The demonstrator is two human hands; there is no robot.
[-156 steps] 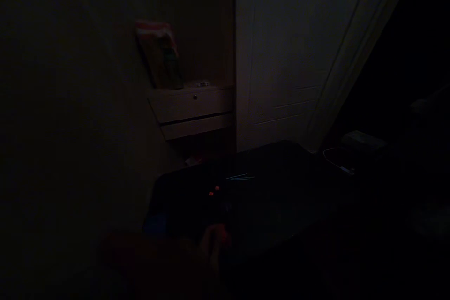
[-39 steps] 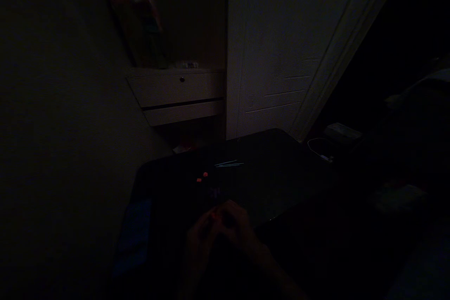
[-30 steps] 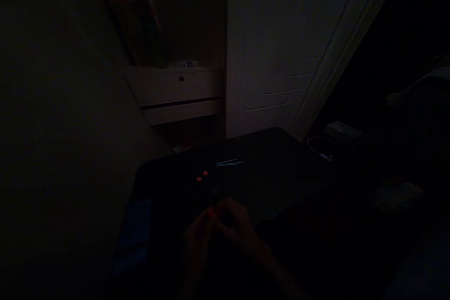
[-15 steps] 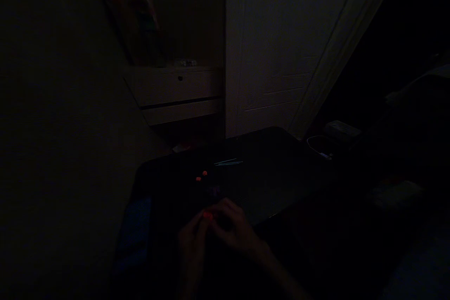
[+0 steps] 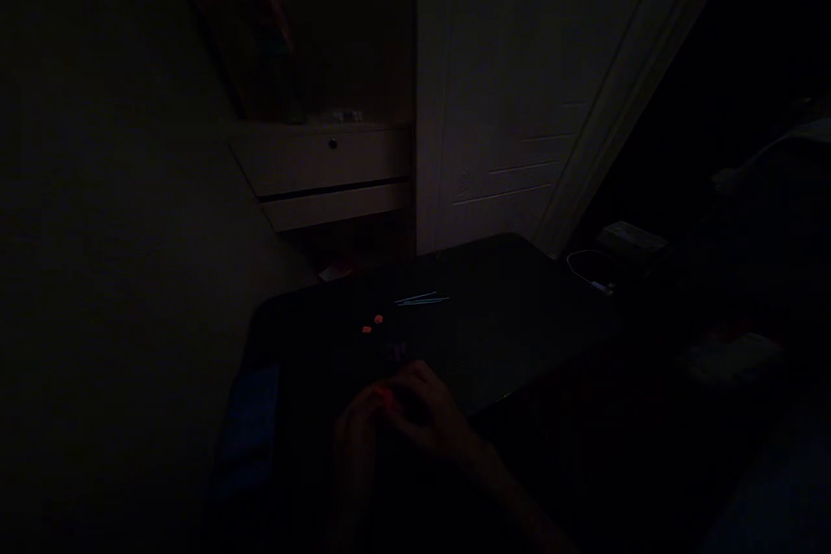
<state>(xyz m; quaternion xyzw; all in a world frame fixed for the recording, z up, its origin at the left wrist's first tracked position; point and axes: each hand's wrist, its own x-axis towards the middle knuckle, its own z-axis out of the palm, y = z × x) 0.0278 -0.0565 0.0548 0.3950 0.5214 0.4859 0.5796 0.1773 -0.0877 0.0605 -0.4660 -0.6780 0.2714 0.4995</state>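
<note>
In deep gloom, my left hand (image 5: 357,420) and my right hand (image 5: 425,407) meet over the near part of a dark table (image 5: 512,303). Both have their fingers closed around a small red piece (image 5: 385,398), whose exact kind I cannot make out. Just beyond the fingers lies a dim purple piece (image 5: 396,351). Farther off sit two small orange pieces, one (image 5: 367,330) nearer and one (image 5: 378,319) a bit behind it. Several thin pale-blue sticks (image 5: 421,300) lie beside them, to the right.
On the table's left edge is a flat bluish rectangular object (image 5: 250,424). Behind the table stand a cabinet with a drawer (image 5: 331,160) and a pale door (image 5: 499,104). At right are a box (image 5: 633,238) and a white cable (image 5: 581,255).
The fingers have shifted slightly around the red piece, which shows a different shape and looks dimmer. The orange pieces and sticks stay where they were.
</note>
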